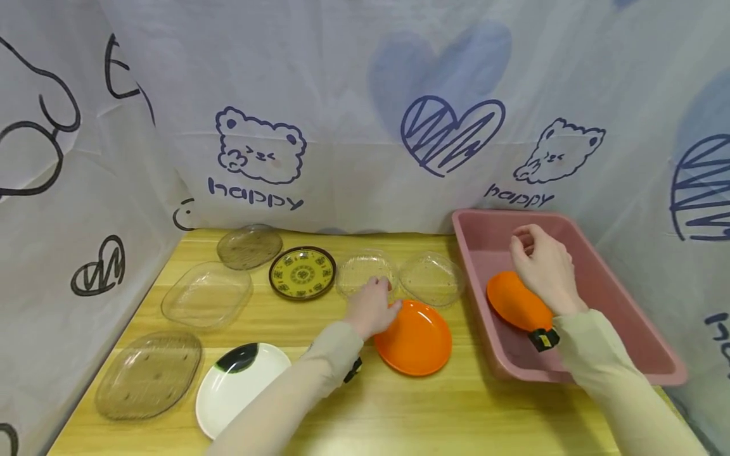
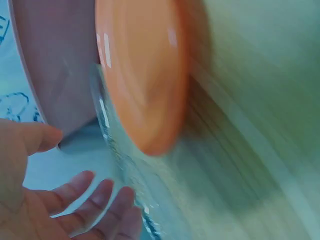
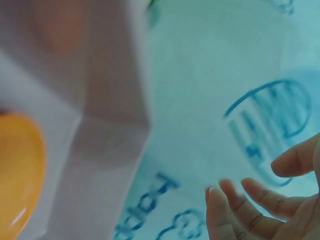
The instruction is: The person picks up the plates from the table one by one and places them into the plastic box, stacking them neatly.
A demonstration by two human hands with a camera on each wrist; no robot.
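Over the pink tub (image 1: 607,282), the right hand (image 1: 546,269) hangs with its fingers loosely bent, its grip released; below it an orange plate (image 1: 507,297) lies in the tub, partly hidden by that hand. To the left, the left hand (image 1: 371,308) is just beside a second orange plate (image 1: 419,345) on the wooden surface (image 1: 422,415), its grip likewise released, thumb and fingers apart (whether it touches the rim, I cannot tell). Two clear plates (image 1: 435,278) sit behind that plate. Further left are a yellow patterned plate (image 1: 303,273) with a dark rim, three more see-through dishes (image 1: 206,296) and a white plate (image 1: 242,387) with a dark patch, partly covered by the left sleeve (image 1: 319,361).
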